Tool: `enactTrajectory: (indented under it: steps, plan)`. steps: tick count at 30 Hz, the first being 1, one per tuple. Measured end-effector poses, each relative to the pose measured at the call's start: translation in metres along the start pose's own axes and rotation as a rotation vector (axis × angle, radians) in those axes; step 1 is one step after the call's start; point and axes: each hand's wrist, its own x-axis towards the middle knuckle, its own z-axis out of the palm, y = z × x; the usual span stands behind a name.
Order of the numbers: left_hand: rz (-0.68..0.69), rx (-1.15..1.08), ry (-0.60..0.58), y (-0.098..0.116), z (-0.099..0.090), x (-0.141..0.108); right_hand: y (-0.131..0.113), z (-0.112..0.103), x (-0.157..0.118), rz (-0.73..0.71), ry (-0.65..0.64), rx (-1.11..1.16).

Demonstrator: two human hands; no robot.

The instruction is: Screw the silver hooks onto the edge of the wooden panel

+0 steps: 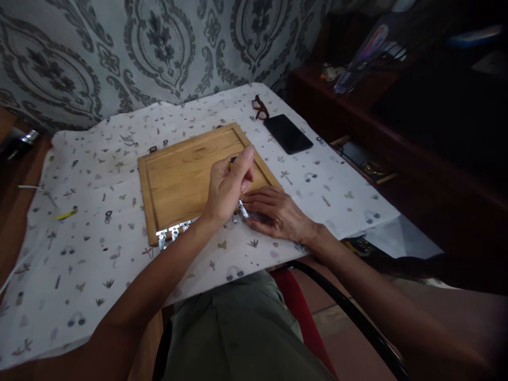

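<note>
A wooden panel (178, 180) with a raised border lies flat on the patterned cloth. Several metal hinges (173, 232) line its near edge. My left hand (227, 188) is a closed fist above the near right part of the panel, around a screwdriver whose black and yellow handle (233, 162) shows only in part; its tip is hidden. Beside it, my right hand (278, 214) rests low at the same edge. Its fingers and thumb close about a small metal hinge (243, 209), partly covered by the fingertips.
A black phone (288, 134) and brown-framed glasses (260, 107) lie right of the panel on the white patterned cloth (95, 185). A yellow item (65, 215) and a white cable (32, 187) are at the left. Patterned fabric (159, 47) hangs behind. A dark cabinet (317, 90) stands right.
</note>
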Motion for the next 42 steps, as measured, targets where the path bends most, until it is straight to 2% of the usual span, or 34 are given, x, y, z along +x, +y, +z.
enactTrajectory:
  steps: [7,15,21,25,31,39,42]
  plan:
    - [0.001,0.025,0.015,-0.001,-0.001,0.0,0.0,0.0,0.0,0.001,0.011,-0.012]
    - [0.008,0.048,-0.027,-0.003,-0.003,0.002,0.0,0.0,0.0,-0.01,0.03,-0.012]
    - [0.011,0.235,-0.139,0.013,-0.002,0.0,0.0,0.001,0.001,-0.033,0.046,-0.025]
    - [0.085,0.31,-0.097,0.023,0.002,-0.003,-0.001,0.001,0.001,-0.009,0.02,-0.024]
    - [0.1,0.142,0.012,0.015,0.004,-0.004,-0.001,0.001,0.001,-0.028,0.037,-0.058]
    - [0.084,0.006,0.016,0.009,0.007,0.003,0.001,0.003,0.0,-0.044,0.054,-0.063]
    - [0.076,0.026,-0.046,0.008,0.005,0.01,0.002,0.003,-0.001,-0.032,0.048,-0.055]
